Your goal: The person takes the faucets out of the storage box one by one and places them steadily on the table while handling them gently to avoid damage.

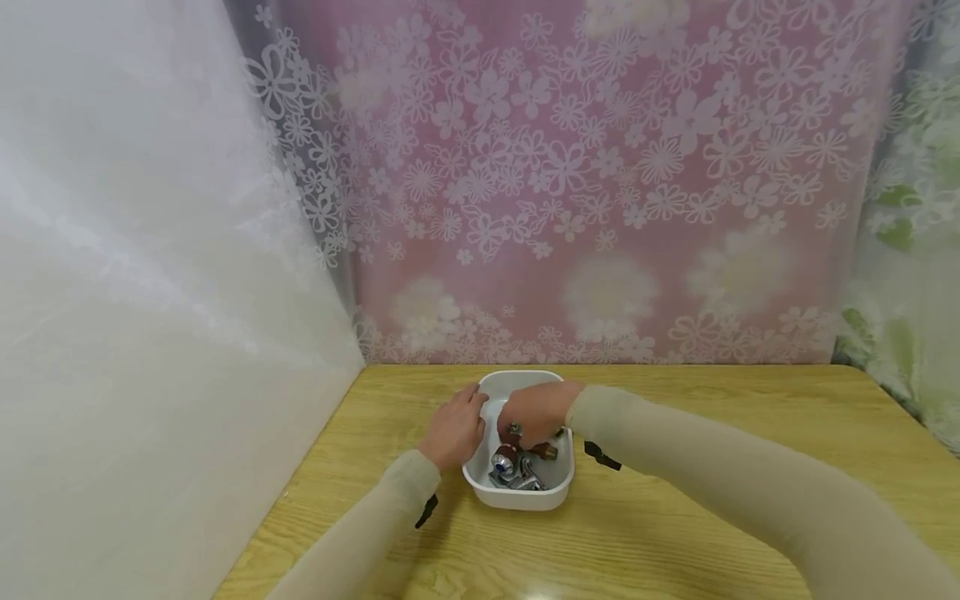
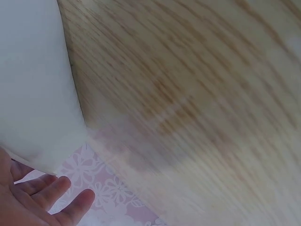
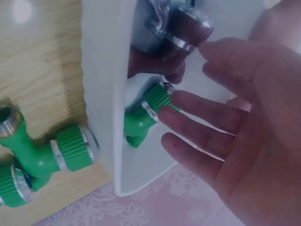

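A white plastic tub (image 1: 519, 500) stands on the wooden table. My left hand (image 1: 453, 429) rests at its left rim with relaxed fingers; in the left wrist view the fingers (image 2: 57, 188) are near the tub's edge. My right hand (image 1: 534, 414) reaches down into the tub, its fingertips hidden in the head view. The right wrist view shows those fingers extended, near a green valve (image 3: 146, 113) with a ribbed knob and a brown valve (image 3: 181, 40). Chrome fittings (image 1: 525, 475) lie at the tub's near end.
Outside the tub, green valves (image 3: 40, 157) with ribbed knobs and chrome rings lie on the table (image 1: 675, 400); the right arm covers that spot in the head view. A flowered pink curtain (image 1: 600, 167) hangs behind the table, and a white sheet (image 1: 150, 292) is on the left.
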A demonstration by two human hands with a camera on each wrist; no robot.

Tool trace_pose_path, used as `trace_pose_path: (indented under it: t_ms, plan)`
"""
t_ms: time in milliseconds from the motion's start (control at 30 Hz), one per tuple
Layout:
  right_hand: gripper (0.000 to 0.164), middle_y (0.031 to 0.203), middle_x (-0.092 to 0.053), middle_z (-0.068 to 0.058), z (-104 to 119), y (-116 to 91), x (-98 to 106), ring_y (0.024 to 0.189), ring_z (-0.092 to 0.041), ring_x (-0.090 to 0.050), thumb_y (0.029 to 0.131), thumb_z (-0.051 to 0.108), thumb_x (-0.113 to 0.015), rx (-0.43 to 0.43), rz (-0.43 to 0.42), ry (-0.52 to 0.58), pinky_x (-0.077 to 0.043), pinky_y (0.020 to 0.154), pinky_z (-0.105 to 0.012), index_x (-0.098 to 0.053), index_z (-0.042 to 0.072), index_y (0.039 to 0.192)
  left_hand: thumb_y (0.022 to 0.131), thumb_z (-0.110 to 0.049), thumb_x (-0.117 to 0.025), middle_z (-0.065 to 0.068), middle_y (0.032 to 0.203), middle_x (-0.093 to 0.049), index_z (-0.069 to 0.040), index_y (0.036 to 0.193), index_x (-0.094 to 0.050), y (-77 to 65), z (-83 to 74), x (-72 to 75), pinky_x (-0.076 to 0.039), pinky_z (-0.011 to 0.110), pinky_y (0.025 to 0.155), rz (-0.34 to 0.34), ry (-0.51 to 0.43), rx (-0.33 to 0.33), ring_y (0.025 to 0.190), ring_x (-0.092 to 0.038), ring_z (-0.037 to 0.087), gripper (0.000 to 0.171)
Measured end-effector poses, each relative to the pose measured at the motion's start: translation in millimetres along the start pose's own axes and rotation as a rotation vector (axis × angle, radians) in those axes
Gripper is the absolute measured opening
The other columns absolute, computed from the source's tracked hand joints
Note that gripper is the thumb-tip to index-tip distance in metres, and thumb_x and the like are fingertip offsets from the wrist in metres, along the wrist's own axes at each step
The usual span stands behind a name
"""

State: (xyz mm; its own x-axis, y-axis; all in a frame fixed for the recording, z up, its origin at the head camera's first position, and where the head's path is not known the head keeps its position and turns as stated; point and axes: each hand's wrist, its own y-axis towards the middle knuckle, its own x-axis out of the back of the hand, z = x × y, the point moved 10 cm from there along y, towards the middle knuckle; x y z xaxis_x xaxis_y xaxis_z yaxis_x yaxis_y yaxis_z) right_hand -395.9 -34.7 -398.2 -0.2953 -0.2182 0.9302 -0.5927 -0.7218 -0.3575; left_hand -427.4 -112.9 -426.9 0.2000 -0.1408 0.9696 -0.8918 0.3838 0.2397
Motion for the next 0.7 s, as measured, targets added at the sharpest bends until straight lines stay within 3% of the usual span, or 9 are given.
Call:
trace_pose_path:
  t_ms: [267, 367, 500, 700]
  plan:
    - [0.015, 0.085, -0.07, 0.012, 3.7, 11.3, -4.1, 0.073, -0.004, -0.06, 0.091, 0.016, -0.068, -0.016, 0.081, -0.047, -0.051, 0.075, -0.026, -0.075, 0.024, 0.103, 0.102, -0.017, -0.051, 0.016, 0.152, -0.046, -0.006, 0.139, -0.055, -0.5, 0.0, 1.0, -0.051, 0.051, 0.102, -0.005, 0.01, -0.005, 0.137, -0.05, 0.032, 0.039]
    - [0.021, 0.09, -0.071, 0.013, 2.8, 13.6, -7.5, 0.077, -0.002, -0.061, 0.09, 0.019, -0.07, -0.039, 0.093, -0.029, -0.053, 0.081, -0.026, -0.074, 0.024, 0.11, 0.102, -0.018, -0.051, 0.016, 0.153, -0.045, -0.007, 0.14, -0.055, -0.9, -0.1, 0.8, -0.051, 0.051, 0.103, 0.006, 0.013, 0.0, 0.138, -0.049, 0.031, 0.04]
    - [0.028, 0.093, -0.068, 0.017, -0.2, 17.9, -12.5, 0.081, -0.001, -0.06, 0.092, 0.031, -0.069, -0.07, 0.083, -0.023, -0.052, 0.086, -0.027, -0.072, 0.029, 0.12, 0.102, -0.017, -0.052, 0.017, 0.153, -0.045, -0.006, 0.14, -0.055, -0.9, -1.3, 2.1, -0.051, 0.051, 0.103, 0.012, 0.009, -0.004, 0.137, -0.05, 0.033, 0.04]
    - [0.027, 0.094, -0.068, 0.019, -3.6, 26.1, -25.3, 0.082, -0.001, -0.061, 0.093, 0.049, -0.066, -0.075, 0.119, -0.02, -0.051, 0.088, -0.029, -0.073, 0.035, 0.114, 0.101, -0.016, -0.054, 0.016, 0.15, -0.047, -0.006, 0.138, -0.056, -1.6, -1.7, 3.2, -0.052, 0.051, 0.1, -0.009, 0.011, -0.013, 0.133, -0.053, 0.032, 0.038]
